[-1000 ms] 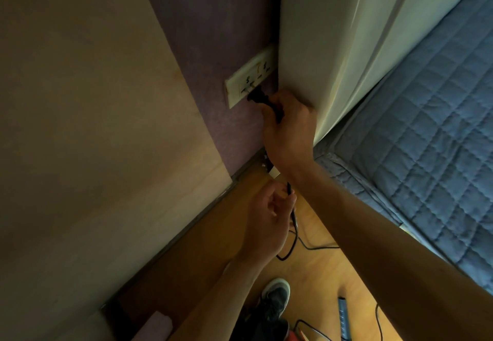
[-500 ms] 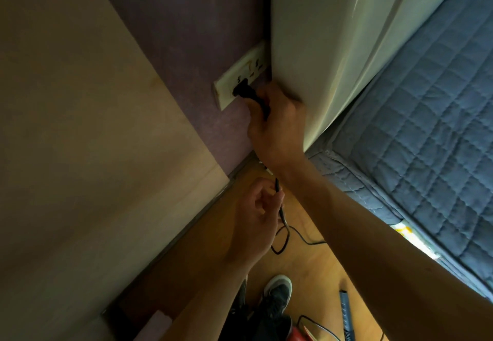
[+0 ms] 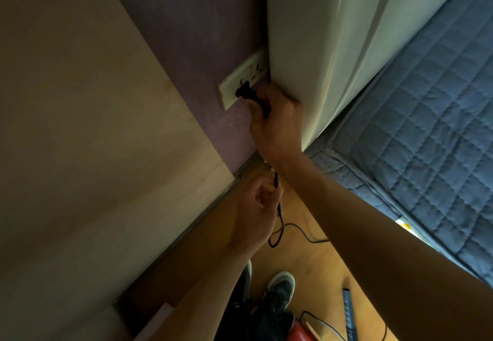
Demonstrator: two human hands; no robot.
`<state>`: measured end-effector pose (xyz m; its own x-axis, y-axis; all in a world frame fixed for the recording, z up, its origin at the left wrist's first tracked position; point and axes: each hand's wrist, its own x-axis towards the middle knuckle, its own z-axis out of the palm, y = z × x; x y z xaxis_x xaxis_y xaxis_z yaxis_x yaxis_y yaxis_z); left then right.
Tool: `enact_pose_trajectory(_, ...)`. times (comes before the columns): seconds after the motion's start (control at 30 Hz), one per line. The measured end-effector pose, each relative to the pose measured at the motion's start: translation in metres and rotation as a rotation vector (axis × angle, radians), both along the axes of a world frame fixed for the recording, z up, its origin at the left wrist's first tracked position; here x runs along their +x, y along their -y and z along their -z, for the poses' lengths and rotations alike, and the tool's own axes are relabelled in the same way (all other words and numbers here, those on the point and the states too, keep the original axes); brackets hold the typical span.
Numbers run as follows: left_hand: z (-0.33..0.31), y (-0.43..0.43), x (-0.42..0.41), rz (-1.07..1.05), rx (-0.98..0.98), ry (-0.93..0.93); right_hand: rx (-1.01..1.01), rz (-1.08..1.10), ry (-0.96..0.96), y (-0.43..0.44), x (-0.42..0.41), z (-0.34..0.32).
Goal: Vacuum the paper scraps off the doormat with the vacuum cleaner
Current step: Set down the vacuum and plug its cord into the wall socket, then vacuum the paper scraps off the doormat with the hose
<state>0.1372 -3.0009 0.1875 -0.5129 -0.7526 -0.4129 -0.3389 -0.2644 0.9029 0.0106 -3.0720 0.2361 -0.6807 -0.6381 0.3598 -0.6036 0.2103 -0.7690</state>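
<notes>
A black plug (image 3: 246,92) sits against the white wall socket (image 3: 241,83) on the purple wall. My right hand (image 3: 274,124) grips the plug from the right. Below it, my left hand (image 3: 260,212) pinches the thin black power cord (image 3: 277,180), which loops down across the wooden floor (image 3: 301,258). At the bottom edge, a red part of the vacuum cleaner (image 3: 300,332) and its dark tube (image 3: 349,314) show on the floor. No doormat or paper scraps are in view.
A beige headboard (image 3: 320,47) and a bed with a blue quilted cover (image 3: 426,127) fill the right side. A tan panel (image 3: 80,127) covers the left. A dark shoe (image 3: 280,290) stands on the floor below my hands.
The plug has gone from just off the socket to pressed against its face. My hands keep their grips on plug and cord. The view has shifted slightly.
</notes>
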Motion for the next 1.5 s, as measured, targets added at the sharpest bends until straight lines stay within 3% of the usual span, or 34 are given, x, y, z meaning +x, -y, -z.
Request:
enact_pose_trajectory(0.27, -0.041, 0.005, -0.003, 0.144, -0.212, 0.187, 0.266, -0.198, 0.105, -0.018, -0.007, -0.028)
enact_pose_trajectory(0.5, -0.097, 0.016, -0.008, 0.432, -0.282, 0.542, 0.784, -0.373, -0.118, -0.074, -0.022, -0.066)
enact_pose_trajectory(0.67, -0.124, 0.020, -0.006, 0.670, -0.406, 0.778, 1.045, -0.396, -0.141, -0.137, -0.040, -0.083)
enact_pose_trajectory(0.9, -0.185, 0.008, -0.028, 0.876, -0.666, 0.848, 1.124, -0.326, -0.065, -0.223, -0.051, -0.115)
enact_pose_trajectory(1.17, -0.236, -0.025, -0.068, 1.090, -0.975, 0.796, 1.065, -0.106, 0.037, -0.307, -0.052, -0.154)
enact_pose_trajectory(1.5, -0.274, -0.077, -0.159, 1.314, -1.295, 0.513, 0.962, 0.310, 0.207, -0.396, -0.068, -0.201)
